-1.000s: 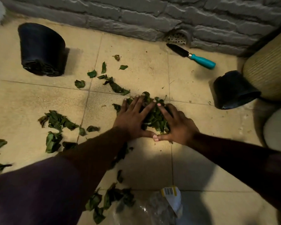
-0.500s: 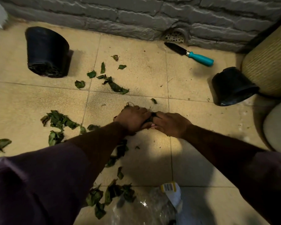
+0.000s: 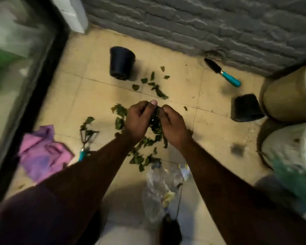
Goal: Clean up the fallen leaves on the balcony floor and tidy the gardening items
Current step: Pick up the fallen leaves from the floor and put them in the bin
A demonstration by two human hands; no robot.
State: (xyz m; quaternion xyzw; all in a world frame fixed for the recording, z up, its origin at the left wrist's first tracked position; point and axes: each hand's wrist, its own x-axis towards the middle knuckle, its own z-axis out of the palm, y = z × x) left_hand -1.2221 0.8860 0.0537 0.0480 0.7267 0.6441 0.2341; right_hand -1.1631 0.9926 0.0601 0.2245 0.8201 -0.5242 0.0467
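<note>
Green leaves sit squeezed in a bunch between the left hand and the right hand, both curled tight around them in the middle of the frame. More leaves lie on the tiles below. I think the hands should stay pressed together and move slowly to the clear bag at the bottom.

Scattered leaves, two tipped black pots, a trowel and a pink cloth are seen on the tiled floor.
</note>
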